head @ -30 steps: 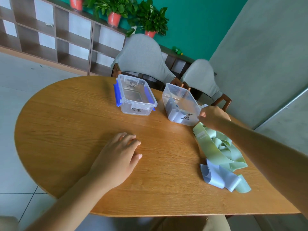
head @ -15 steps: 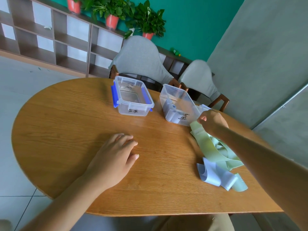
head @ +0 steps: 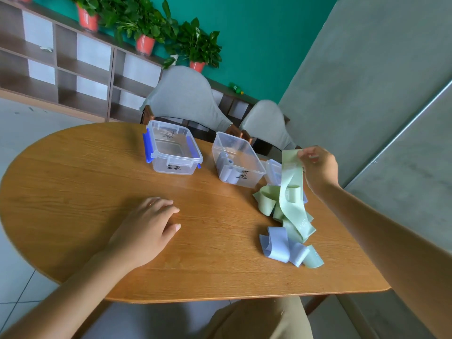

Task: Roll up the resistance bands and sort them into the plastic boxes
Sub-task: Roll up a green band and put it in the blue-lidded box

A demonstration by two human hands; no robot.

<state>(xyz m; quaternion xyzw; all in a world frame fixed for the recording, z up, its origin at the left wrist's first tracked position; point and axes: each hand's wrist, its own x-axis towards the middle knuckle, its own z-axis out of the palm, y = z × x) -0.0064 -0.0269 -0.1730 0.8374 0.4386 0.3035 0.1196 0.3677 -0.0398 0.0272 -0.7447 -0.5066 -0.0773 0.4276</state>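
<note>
Green band [head: 292, 192]: one end pinched and raised by the right hand [head: 319, 167], the rest trailing into the unrolled pile [head: 286, 231] on the table [head: 97, 172]. Right box [head: 236, 160] held, apparently, a few pale rolls; left box [head: 172, 149] looked empty. Left hand [head: 146, 228] lay flat, fingers relaxed; most bands unsorted.

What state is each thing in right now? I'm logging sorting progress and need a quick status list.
Right hand: raised, pinching the green band's end.
Green band: unrolled, lifted, its tail on the pile.
Left hand: flat on the table, holding nothing.
Blue-clipped box: lid off, looks empty.
Second box: open, pale rolled bands inside.
Blue band: loose, unrolled, on the table.
</note>
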